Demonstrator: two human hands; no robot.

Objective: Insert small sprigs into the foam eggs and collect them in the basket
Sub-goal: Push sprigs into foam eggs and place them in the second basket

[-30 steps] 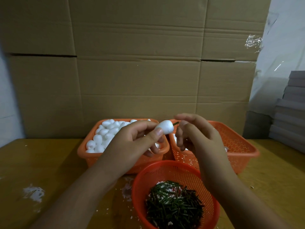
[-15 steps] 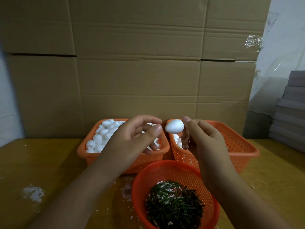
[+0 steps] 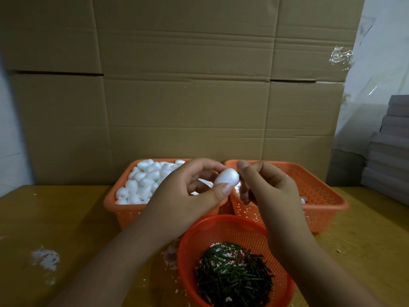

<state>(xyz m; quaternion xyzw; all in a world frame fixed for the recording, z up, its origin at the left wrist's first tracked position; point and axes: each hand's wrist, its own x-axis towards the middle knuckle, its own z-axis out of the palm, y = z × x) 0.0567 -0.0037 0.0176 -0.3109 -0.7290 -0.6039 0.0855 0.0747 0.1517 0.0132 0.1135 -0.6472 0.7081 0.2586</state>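
**Desk editor:** What runs left to right?

**Photographer:** On the wooden desk (image 3: 55, 218), an orange basket of plain foam eggs (image 3: 141, 185) sits far left, heaped nearly to the rim. Above its right end, the left hand (image 3: 186, 196) pinches one foam egg (image 3: 226, 176) between thumb and curled fingers (image 3: 205, 165), held up in the air. Just right of it, the right hand (image 3: 265, 185) meets the egg's end, its fingers curled narrow. A sprig may be pinched there, but none shows, so that cannot be told. Behind the right hand stands the collecting basket (image 3: 321, 196), holding a few white pieces, mostly hidden. Nearest the camera, a round orange basket of green sprigs (image 3: 232, 275) lies between the forearms.

**Desk editor:** Where does the task stand?

**Photographer:** By the look of it, mid-insertion: the egg is held over the gap between the two far baskets, not yet dropped in.

**Desk editor:** What might go wrong?

**Photographer:** Foam is light and crumbly; white crumbs (image 3: 44, 258) already dot the desk. A skewed push could split the egg or bend the sprig. A loose pinch could let the egg fall among the plain ones, mixing finished with unfinished.
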